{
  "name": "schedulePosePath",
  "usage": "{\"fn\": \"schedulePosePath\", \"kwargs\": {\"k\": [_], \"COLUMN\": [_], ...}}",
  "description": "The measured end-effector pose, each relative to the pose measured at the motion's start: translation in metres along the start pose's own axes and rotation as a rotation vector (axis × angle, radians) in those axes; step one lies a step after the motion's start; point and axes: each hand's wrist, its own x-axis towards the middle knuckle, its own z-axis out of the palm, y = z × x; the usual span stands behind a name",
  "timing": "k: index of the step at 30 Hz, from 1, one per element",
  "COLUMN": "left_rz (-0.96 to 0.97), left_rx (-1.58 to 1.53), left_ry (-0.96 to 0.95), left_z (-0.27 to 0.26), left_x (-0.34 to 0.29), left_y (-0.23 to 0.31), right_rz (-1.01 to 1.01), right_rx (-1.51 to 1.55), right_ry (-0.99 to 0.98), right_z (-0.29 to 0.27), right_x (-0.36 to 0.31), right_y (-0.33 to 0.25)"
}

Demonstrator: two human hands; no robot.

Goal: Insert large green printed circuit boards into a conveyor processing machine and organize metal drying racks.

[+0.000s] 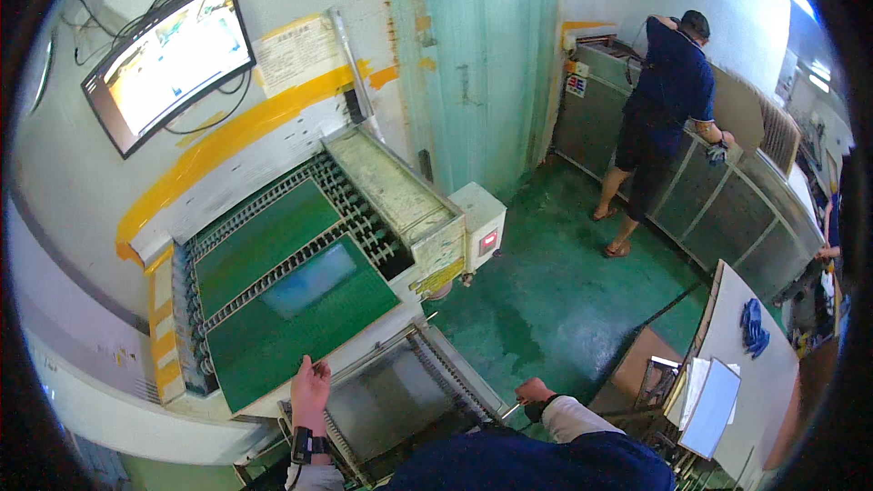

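My left hand (311,389) is at the near edge of a large green panel (300,323), its fingers loosely bent and apart. I cannot tell whether the fingertips touch that edge. The panel lies flat on a roller conveyor (368,209), beside a second green panel (264,241) farther back. Right of my body, my right hand (534,392) is closed around a thin metal rod (511,410) at the corner of a low rack (446,359). A grey flat sheet (386,400) lies in this rack, between my two arms.
A pale control box (477,223) with a red-lit switch juts from the conveyor's end. Another person (668,118) stands by a long grey machine (737,209). At right, a table (759,373) bears papers (709,405) and a blue glove (754,327). A monitor (173,64) hangs at left.
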Motion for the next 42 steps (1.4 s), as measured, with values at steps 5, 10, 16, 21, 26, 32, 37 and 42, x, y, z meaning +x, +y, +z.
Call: {"fn": "schedulePosePath", "kwargs": {"k": [5,10,16,21,26,32,37,42], "left_rz": [0.010,0.001,0.014,-0.044,0.026,-0.010,0.013,-0.009], "left_rx": [0.029,0.018,0.011,-0.003,0.044,0.065,0.080,0.084], "left_ry": [-0.032,-0.023,-0.010,-0.099,-0.012,-0.029,-0.051,-0.012], "left_z": [-0.005,-0.004,-0.006,0.000,-0.007,-0.003,-0.001,-0.002], "left_x": [0.005,0.001,0.011,0.021,0.020,0.030,0.023,0.029], "left_y": [0.003,0.009,0.007,0.001,0.010,0.009,0.014,0.010], "right_rz": [0.285,-0.056,-0.092,0.176,0.100,0.241,0.428,0.124], "right_rx": [0.314,-0.378,-0.394,-0.134,-0.240,0.042,0.272,-0.195], "right_ry": [-0.070,-0.246,-0.096,-0.036,-0.095,-0.030,-0.075,-0.058], "right_z": [0.008,-0.017,-0.005,0.041,0.023,0.051,0.044,0.030], "right_x": [0.004,0.003,0.003,0.019,0.023,0.013,0.012,0.002], "right_y": [-0.002,-0.030,-0.019,0.034,0.000,0.022,0.011,0.007]}}
